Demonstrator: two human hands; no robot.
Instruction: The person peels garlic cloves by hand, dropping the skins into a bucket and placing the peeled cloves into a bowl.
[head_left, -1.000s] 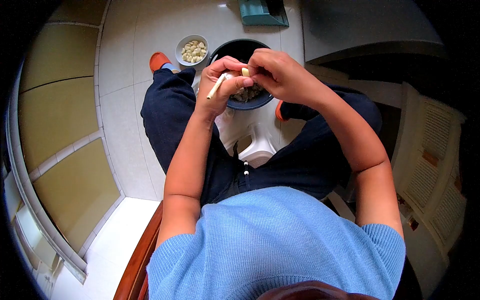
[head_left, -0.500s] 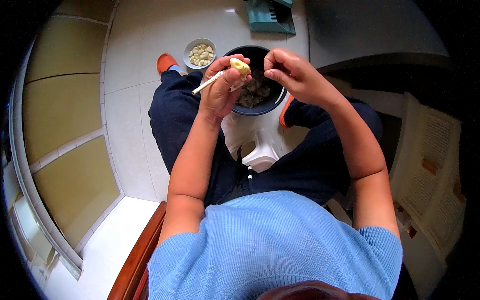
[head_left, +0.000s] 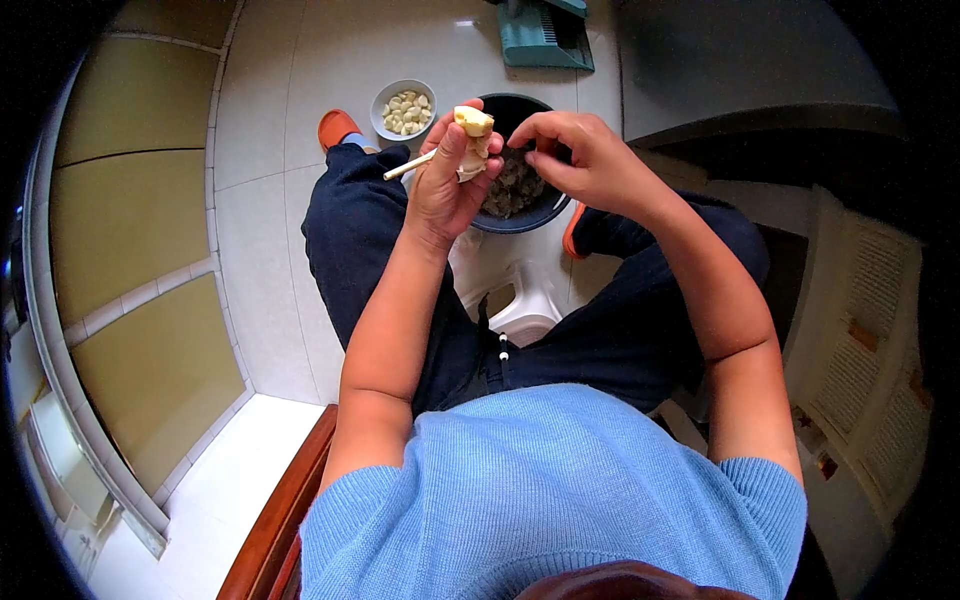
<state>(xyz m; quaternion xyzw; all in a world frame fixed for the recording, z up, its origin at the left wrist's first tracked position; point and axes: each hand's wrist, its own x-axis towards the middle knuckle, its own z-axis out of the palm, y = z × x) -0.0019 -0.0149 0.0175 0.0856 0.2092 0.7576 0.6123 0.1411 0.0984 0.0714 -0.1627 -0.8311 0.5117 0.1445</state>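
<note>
My left hand (head_left: 447, 185) is closed around a partly peeled garlic bulb (head_left: 473, 122), whose pale stalk (head_left: 408, 166) sticks out to the left. Loose papery skin hangs beneath the cloves. Just right of the bulb and apart from it is my right hand (head_left: 595, 165), its thumb and forefinger drawn together; whatever may be between the fingertips is hidden. Both hands are above a dark bucket (head_left: 545, 217) that holds greyish-brown scraps. Left of the bucket, a white bowl (head_left: 376, 107) contains several peeled garlic cloves (head_left: 407, 112).
A teal dustpan (head_left: 535, 45) stands on the tiled floor beyond the bucket. Between my legs is a white plastic stool (head_left: 530, 300). Orange shoes (head_left: 337, 128) are on my feet. Tan cupboard doors (head_left: 150, 370) line the left side, and a dark panel (head_left: 740, 60) is at the right.
The garlic bulb has tilted in my left hand, and more loose skin shows below it. My right hand has moved slightly down, with its fingertips lower over the bucket.
</note>
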